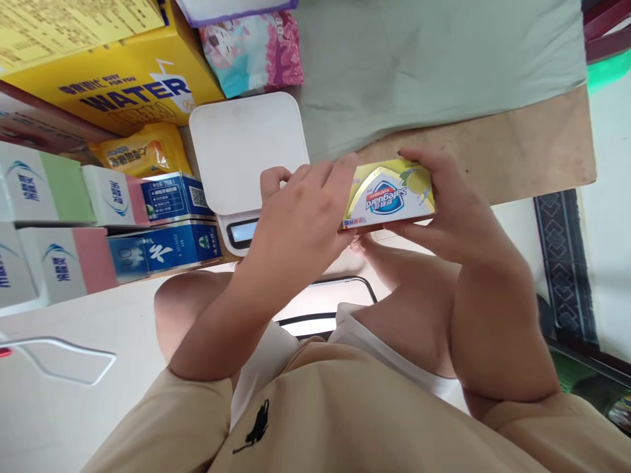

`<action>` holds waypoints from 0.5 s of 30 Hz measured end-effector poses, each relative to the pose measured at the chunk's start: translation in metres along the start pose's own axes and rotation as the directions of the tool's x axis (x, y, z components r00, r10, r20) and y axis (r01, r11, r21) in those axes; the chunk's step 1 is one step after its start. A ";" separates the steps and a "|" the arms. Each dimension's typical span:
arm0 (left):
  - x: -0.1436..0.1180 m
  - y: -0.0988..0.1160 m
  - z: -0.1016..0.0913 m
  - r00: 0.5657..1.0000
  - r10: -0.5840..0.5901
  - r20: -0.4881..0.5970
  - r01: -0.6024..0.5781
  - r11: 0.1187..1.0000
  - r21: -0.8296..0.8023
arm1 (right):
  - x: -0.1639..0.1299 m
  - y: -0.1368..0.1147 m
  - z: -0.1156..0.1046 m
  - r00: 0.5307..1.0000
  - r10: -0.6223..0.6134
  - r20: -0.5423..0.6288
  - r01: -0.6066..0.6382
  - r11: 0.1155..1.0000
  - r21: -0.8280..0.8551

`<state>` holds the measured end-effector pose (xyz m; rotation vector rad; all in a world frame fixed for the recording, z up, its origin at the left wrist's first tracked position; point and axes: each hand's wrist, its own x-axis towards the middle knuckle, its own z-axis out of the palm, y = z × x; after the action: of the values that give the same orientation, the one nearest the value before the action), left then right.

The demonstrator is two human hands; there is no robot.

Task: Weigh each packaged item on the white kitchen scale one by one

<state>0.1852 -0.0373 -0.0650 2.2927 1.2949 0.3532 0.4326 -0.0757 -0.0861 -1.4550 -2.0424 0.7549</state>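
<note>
A yellow and white Safeguard soap box is held up between my two hands, its printed face turned toward me and the lettering upside down. My left hand closes over the box's left end, with its fingertips partly hidden. The right end is gripped by my right hand, fingers along the upper edge and thumb underneath. Just beyond my left hand lies a white kitchen scale with a small display on its near side.
Blue boxes and white-pink cartons are stacked at the left. Behind them sit an orange-yellow packet and a large yellow carton. A colourful pouch lies past the scale. Grey-green cloth covers part of the wooden tabletop.
</note>
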 end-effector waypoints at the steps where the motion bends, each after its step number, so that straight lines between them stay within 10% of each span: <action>1: 0.000 0.000 0.001 1.000 0.002 -0.004 -0.002 1.000 -0.008 | 0.000 0.001 0.000 1.000 -0.004 0.005 0.004 1.000 0.001; 15: -0.006 -0.014 -0.018 0.998 0.053 0.018 -0.051 0.991 -0.127 | 0.002 0.004 0.003 0.999 0.013 0.035 -0.019 0.985 0.174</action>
<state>0.1640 -0.0316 -0.0573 2.2209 1.1698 0.4152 0.4326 -0.0736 -0.0908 -1.3694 -1.9377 0.9462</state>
